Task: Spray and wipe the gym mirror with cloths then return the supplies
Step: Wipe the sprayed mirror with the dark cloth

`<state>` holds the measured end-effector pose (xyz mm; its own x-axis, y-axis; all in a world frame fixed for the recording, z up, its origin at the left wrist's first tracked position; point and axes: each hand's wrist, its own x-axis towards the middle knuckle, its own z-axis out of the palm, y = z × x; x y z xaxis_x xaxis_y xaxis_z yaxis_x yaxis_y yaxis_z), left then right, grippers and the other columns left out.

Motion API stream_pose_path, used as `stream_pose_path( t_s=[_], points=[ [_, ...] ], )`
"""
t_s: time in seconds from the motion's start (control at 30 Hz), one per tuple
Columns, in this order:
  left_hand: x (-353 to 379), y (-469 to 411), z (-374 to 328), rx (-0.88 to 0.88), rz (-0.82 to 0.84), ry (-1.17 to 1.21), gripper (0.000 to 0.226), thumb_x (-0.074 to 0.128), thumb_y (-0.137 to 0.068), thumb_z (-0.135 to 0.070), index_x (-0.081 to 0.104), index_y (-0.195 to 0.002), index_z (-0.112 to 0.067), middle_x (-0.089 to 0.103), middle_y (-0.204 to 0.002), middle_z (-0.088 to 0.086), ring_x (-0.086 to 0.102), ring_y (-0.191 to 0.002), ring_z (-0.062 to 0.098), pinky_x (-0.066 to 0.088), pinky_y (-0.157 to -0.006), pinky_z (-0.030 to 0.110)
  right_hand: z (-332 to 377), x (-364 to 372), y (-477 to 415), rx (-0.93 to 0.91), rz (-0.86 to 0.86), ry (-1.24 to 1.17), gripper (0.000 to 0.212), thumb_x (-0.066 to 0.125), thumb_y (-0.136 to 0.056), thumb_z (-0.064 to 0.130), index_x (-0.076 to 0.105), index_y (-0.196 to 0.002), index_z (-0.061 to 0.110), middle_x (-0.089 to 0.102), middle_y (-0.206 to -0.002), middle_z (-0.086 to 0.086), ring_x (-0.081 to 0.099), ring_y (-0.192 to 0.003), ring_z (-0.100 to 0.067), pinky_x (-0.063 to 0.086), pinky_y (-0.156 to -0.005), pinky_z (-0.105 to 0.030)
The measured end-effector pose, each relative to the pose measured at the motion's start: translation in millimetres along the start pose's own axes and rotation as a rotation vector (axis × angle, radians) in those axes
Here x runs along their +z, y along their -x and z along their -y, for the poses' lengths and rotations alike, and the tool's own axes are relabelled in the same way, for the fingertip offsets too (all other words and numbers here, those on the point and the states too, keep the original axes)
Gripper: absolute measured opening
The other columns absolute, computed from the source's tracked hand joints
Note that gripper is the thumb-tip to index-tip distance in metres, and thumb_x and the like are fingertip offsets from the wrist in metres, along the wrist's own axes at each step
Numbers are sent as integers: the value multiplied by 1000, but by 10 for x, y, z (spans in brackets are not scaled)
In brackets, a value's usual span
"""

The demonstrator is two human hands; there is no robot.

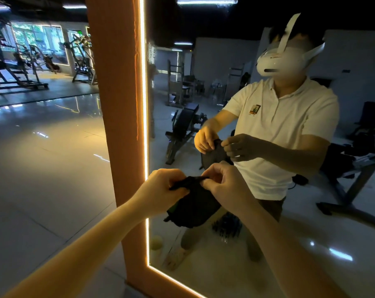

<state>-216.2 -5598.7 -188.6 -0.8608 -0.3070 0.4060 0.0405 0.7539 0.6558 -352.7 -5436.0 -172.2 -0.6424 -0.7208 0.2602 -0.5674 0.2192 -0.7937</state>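
Left hand (160, 187) and right hand (224, 186) both pinch top edge of black cloth (195, 204), fingers curled. Cloth hangs bunched just in front of mirror (311, 244), near its lit frame edge. Advice: fold into flat pad, clean face toward glass, before wiping.

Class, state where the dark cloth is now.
In the head view, lower centre: the dark cloth hangs pinched between left hand and right hand, before the mirror.
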Motion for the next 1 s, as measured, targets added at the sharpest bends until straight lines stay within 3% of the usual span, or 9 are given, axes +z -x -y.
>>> stream_pose_path(
  t_s=[0.13, 0.23, 0.37, 0.5, 0.6, 0.67, 0.73, 0.87, 1.0],
  points=[
    [-170, -88, -37, 20, -37, 6, 9, 72, -95, -16, 78, -99, -22, 67, -92, -6, 67, -86, 12, 60, -82, 40, -117, 128, -13, 121, 84, -220, 9, 70, -95, 33, 69, -102, 28, 76, -96, 6, 71, -101, -18, 56, -99, -48],
    [-269, -176, -98, 22, -95, -29, 5, 74, -94, -23, 78, -95, -26, 55, -97, -5, 58, -90, 12, 53, -80, 30, -96, 202, -13, 125, 132, -401, 22, 78, -92, 21, 68, -111, 18, 77, -101, 3, 73, -101, -14, 58, -96, -34],
    [-443, -220, -120, -46, -156, -160, 8, 77, -92, -30, 72, -94, -35, 54, -95, -4, 53, -91, 11, 44, -76, 22, -171, 370, 66, 141, 315, -223, 11, 77, -91, 14, 71, -99, 15, 76, -93, 8, 71, -92, -2, 55, -77, -15],
    [-467, -224, 95, -236, -252, -61, 4, 75, -94, -24, 78, -92, -22, 69, -78, -8, 69, -84, 15, 58, -74, 30, -246, 389, 98, 152, 199, -169, 16, 74, -94, 18, 72, -109, 13, 77, -103, 0, 71, -103, -14, 60, -91, -30],
    [-225, -244, 247, -390, -477, 248, 4, 72, -96, -18, 75, -98, -15, 75, -85, 5, 75, -81, 19, 65, -72, 37, -197, 326, 82, 59, -5, -61, 16, 73, -95, 19, 71, -109, 12, 77, -97, -1, 73, -89, -10, 59, -76, -19],
    [-54, -312, 241, -421, -599, 462, 6, 68, -99, -11, 71, -103, -14, 76, -93, 10, 77, -80, 22, 64, -68, 34, -169, 295, 32, -20, -135, 31, 13, 74, -95, 22, 71, -105, 16, 77, -91, 4, 72, -84, -9, 60, -75, -24],
    [73, -419, 177, -334, -695, 579, 14, 62, -100, -3, 68, -109, -13, 75, -97, 7, 77, -89, 24, 65, -74, 36, -147, 275, -38, -69, -228, 85, 9, 74, -95, 24, 72, -101, 19, 76, -89, 7, 71, -84, -9, 59, -78, -28],
    [318, -648, -72, -54, -806, 546, 31, 58, -97, 8, 52, -122, -9, 70, -103, 0, 74, -97, 19, 64, -81, 36, -107, 233, -177, -95, -413, 125, 9, 76, -93, 25, 76, -97, 17, 75, -87, 9, 69, -84, -7, 57, -80, -28],
    [586, -842, -96, 134, -785, 427, 30, 61, -95, 3, 49, -122, -6, 65, -121, 7, 68, -111, 23, 60, -91, 45, -136, 202, -233, -34, -469, 112, 7, 74, -94, 24, 77, -92, 18, 73, -81, 13, 67, -78, -4, 54, -76, -23]
  ],
)
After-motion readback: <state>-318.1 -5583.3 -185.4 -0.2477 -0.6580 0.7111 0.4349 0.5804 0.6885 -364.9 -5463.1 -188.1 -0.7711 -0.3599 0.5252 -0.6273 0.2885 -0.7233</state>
